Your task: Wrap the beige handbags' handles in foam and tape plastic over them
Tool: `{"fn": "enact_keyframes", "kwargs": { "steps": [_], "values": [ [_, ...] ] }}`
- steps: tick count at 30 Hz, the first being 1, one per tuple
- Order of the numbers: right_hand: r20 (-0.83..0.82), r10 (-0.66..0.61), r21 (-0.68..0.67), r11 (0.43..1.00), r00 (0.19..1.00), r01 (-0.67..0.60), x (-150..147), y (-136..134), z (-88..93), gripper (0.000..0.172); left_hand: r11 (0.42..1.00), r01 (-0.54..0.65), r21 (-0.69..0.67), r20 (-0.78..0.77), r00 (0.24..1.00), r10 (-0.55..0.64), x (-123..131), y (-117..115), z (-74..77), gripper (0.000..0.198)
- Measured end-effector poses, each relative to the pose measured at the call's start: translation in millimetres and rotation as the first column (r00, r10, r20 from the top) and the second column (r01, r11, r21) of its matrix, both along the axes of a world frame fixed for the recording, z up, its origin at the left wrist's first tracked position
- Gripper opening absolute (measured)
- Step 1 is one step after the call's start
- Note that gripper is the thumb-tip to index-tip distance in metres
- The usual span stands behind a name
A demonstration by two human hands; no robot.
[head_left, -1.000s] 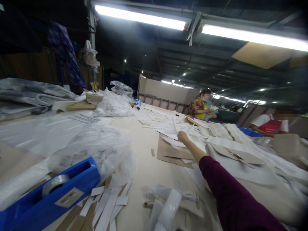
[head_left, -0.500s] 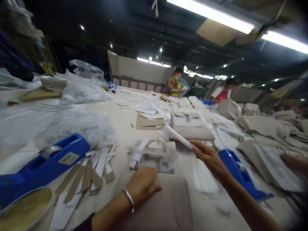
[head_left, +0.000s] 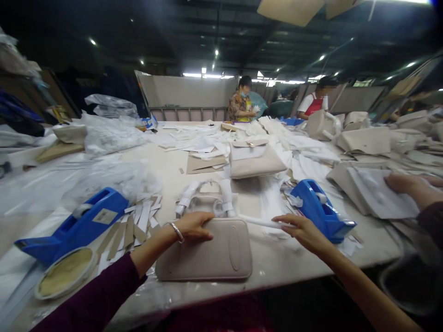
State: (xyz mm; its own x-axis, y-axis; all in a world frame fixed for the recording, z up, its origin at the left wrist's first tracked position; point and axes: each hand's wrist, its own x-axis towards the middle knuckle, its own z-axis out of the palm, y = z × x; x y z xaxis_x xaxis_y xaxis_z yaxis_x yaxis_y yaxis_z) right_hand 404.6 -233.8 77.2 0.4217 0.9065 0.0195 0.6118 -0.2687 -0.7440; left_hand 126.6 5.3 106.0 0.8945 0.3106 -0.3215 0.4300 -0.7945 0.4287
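A beige handbag [head_left: 207, 258] lies on the table in front of me, its flat face up. Its handle [head_left: 204, 186], wrapped in white material, points away from me. My left hand [head_left: 195, 228] grips the bag's edge by the handle, thumb on the near face and the other fingers partly hidden. In my right hand [head_left: 297, 230], a thin white rolled strip [head_left: 256, 221] is pinched between the fingers. The strip's far end reaches toward the right side of the handle; I cannot tell whether it touches.
Blue tape dispensers stand left [head_left: 83, 221] and right [head_left: 318, 207]. Beside the left one are a round tin [head_left: 64, 276] and cardboard strips [head_left: 128, 233]. Another handbag [head_left: 256, 159] sits ahead. A co-worker's hand [head_left: 403, 182] is on a bag at right; two people work at the back.
The white strip has swung down from a raised slant to nearly level beside the handle. My right hand has lowered slightly. The view has shifted, showing the table's front edge.
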Motion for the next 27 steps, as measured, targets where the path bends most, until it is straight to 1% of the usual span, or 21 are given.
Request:
{"fn": "enact_keyframes", "kwargs": {
  "steps": [4, 7, 9, 11, 12, 13, 14, 16, 18, 19, 21, 24, 25, 27],
  "values": [
    [-0.049, 0.137, -0.01, 0.99, 0.989, -0.138, -7, 23, -6.4, 0.028, 0.998, -0.017, 0.061, 0.019, 1.0, 0.016, -4, -8, 5.3, 0.028],
    [-0.1, 0.223, 0.07, 0.974, 0.97, -0.217, -25, 41, -8.9, 0.028, 0.998, -0.02, 0.068, 0.029, 0.999, 0.018, -6, -11, 5.8, 0.031],
    [-0.131, 0.323, 0.131, 0.943, 0.937, -0.307, -43, 53, -11.4, 0.023, 0.997, -0.012, 0.081, 0.049, 0.999, 0.008, -7, -13, 5.6, 0.034],
    [-0.196, 0.433, 0.183, 0.897, 0.88, -0.401, -60, 62, -15.0, 0.017, 0.993, -0.004, 0.117, 0.06, 0.998, -0.003, -8, -14, 6.1, 0.034],
    [-0.252, 0.471, 0.211, 0.879, 0.845, -0.428, -66, 66, -17.3, 0.015, 0.991, -0.005, 0.137, 0.058, 0.998, -0.003, -9, -14, 6.7, 0.033],
    [-0.328, 0.483, 0.24, 0.874, 0.812, -0.423, -72, 68, -20.2, 0.016, 0.988, -0.007, 0.155, 0.049, 0.999, -0.001, -10, -15, 7.3, 0.032],
    [-0.417, 0.464, 0.264, 0.885, 0.782, -0.384, -75, 71, -23.4, 0.021, 0.985, -0.009, 0.17, 0.037, 0.999, 0.003, -11, -16, 7.9, 0.032],
    [-0.582, 0.366, 0.27, 0.929, 0.726, -0.253, -80, 74, -30.5, 0.036, 0.982, -0.008, 0.189, 0.017, 1.0, 0.005, -11, -17, 8.6, 0.032],
    [-0.671, 0.273, 0.245, 0.959, 0.689, -0.142, -83, 77, -35.6, 0.041, 0.979, 0.008, 0.203, 0.023, 1.0, -0.012, -11, -17, 8.1, 0.031],
    [-0.682, 0.256, 0.233, 0.964, 0.685, -0.128, -85, 79, -36.4, 0.041, 0.978, 0.02, 0.207, 0.031, 0.999, -0.027, -11, -17, 7.4, 0.031],
    [-0.653, 0.288, 0.235, 0.956, 0.7, -0.175, -89, 81, -33.6, 0.04, 0.976, 0.044, 0.212, 0.042, 0.998, -0.054, -11, -16, 5.6, 0.029],
    [-0.578, 0.375, 0.239, 0.927, 0.725, -0.289, -94, 80, -22.6, 0.039, 0.97, 0.069, 0.235, 0.013, 0.997, -0.074, -10, -14, 1.4, 0.025],
    [-0.577, 0.391, 0.237, 0.921, 0.718, -0.311, -94, 79, -19.4, 0.042, 0.965, 0.07, 0.253, 0.005, 0.997, -0.074, -10, -13, -0.7, 0.025],
    [-0.636, 0.36, 0.21, 0.932, 0.682, -0.296, -92, 75, -16.6, 0.054, 0.955, 0.063, 0.289, 0.008, 0.998, -0.068, -9, -12, -6.6, 0.026]
  ]
}}
